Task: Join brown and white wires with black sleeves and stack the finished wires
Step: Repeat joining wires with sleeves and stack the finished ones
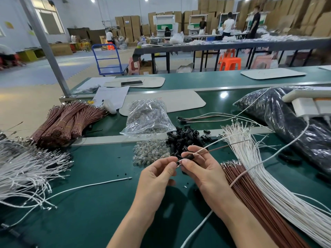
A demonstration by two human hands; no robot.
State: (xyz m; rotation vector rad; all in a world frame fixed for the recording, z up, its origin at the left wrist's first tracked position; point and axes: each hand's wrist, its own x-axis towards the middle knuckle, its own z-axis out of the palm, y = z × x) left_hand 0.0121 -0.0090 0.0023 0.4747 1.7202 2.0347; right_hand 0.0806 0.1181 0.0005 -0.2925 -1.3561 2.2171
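1. Surface: green counter (pixel 89 203) with a raised metal strip running across it at mid-depth. Room behind: large workshop, stacked cardboard boxes (pixel 129 25) along the far wall, a blue trolley (pixel 109 58) at 11 o'clock, an orange stool (pixel 230 63) at 1 o'clock, and people standing at far benches.
2. Stock on the counter: tied brown wire bundles (pixel 66 122) at 10 o'clock; loose white wires (pixel 26 167) at 9 o'clock; a clear plastic bag (pixel 148 117) at 12 o'clock, with a heap of small glass bulbs (pixel 150 153) just in front of it.
3. Loose black sleeves (pixel 186 138) are heaped beside the bulbs, directly beyond the hands.
4. At 4 o'clock, a fan of brown wires (pixel 250 194) lies against a fan of white wires (pixel 268 176). A black bag (pixel 286 113) sits at 2 o'clock.
5. Finished wires (pixel 206 117) lie at 1 o'clock beyond the strip, their sleeved ends pointing toward 9 o'clock.
6. Right grip (pixel 202 169): fingers curled, thumb and fingertips closed around one black sleeve (pixel 188 156), held above the counter. A white wire (pixel 206 148) and a brown wire (pixel 232 144) run out of the sleeve toward 2 o'clock.
7. Left grip (pixel 157 174): thumb and forefinger pinched on the sleeve's near end; the remaining fingers are curled loosely beneath.
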